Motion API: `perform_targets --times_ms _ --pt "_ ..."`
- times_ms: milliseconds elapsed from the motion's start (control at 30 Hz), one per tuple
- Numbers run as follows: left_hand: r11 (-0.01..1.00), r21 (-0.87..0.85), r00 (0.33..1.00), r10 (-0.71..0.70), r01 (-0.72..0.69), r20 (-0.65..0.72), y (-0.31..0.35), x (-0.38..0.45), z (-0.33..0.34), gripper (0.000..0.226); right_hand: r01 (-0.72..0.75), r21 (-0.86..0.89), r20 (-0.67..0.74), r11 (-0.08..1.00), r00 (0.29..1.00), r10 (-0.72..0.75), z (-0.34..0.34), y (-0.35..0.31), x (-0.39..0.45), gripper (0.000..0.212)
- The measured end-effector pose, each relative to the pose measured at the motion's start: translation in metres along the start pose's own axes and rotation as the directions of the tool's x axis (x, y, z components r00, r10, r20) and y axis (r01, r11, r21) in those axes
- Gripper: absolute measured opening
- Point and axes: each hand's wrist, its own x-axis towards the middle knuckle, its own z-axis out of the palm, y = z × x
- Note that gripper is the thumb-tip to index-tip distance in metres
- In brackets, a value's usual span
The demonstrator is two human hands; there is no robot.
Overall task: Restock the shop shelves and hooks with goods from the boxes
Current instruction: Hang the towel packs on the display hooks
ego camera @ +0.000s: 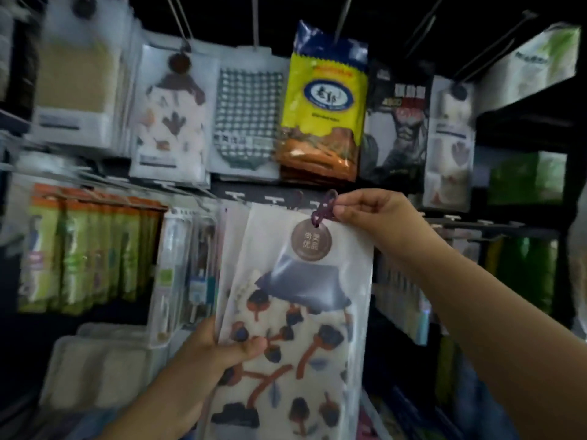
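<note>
Fingers [341,208] of your right hand [378,217] are pinching the purple hanger loop [325,206] atop the patterned packet [295,315], closed tight on it. Packet's long axis is hanging vertical, loop sitting just below the hook rail [273,196]. Your left hand [219,350] is gripping the packet's lower left edge, steadying. Right forearm is reaching up-left.

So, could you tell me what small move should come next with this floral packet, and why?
Probably lift the purple hanger loop onto a display hook: the right hand pinches it just under the rail, and the left hand steadies the floral packet, which hangs unhooked.
</note>
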Motion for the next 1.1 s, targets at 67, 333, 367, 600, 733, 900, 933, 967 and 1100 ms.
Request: perform_targets --times_ms 67,333,367,600,733,900,933,967,1100 --pt "1.000 -0.011 1.000 0.014 -0.014 -0.010 0.017 0.006 -0.030 0.028 0.025 -0.025 -0.008 0.999 1.000 -0.025 0.027 -0.009 0.018 0.020" --pt "0.994 0.022 0.993 0.106 -0.108 0.055 0.073 0.032 -0.150 0.088 0.090 -0.313 0.088 0.945 0.994 -0.065 0.133 -0.044 0.089 0.009" --pt "0.993 0.024 0.992 0.118 -0.119 0.052 0.076 0.036 -0.162 0.100 0.095 -0.330 0.096 0.939 0.993 -0.067 0.143 -0.049 0.095 0.012" --pt "0.977 -0.003 0.976 0.215 -0.215 0.031 0.105 0.049 -0.202 0.052 0.138 -0.307 0.164 0.942 0.982 -0.090 0.197 -0.052 0.135 0.005" --pt "0.951 -0.016 0.951 0.307 -0.308 -0.025 0.111 0.050 -0.206 0.030 0.162 -0.270 0.111 0.949 0.984 -0.136 0.215 -0.061 0.144 0.036" --pt "0.919 0.047 0.915 0.394 -0.392 -0.083 0.106 0.053 -0.215 0.066 0.297 -0.332 0.096 0.895 0.955 -0.281 0.221 -0.070 0.139 0.049" --pt "0.917 0.064 0.912 0.399 -0.394 -0.097 0.107 0.053 -0.215 0.073 0.318 -0.390 0.076 0.864 0.946 -0.314 0.222 -0.070 0.139 0.046" --pt "0.920 0.056 0.914 0.392 -0.388 -0.103 0.109 0.054 -0.215 0.070 0.341 -0.443 0.076 0.829 0.936 -0.344 0.224 -0.069 0.138 0.040" --pt "0.928 -0.054 0.929 0.366 -0.368 -0.046 0.118 0.049 -0.209 0.073 0.394 -0.442 0.104 0.806 0.915 -0.390 0.229 -0.070 0.142 0.018"
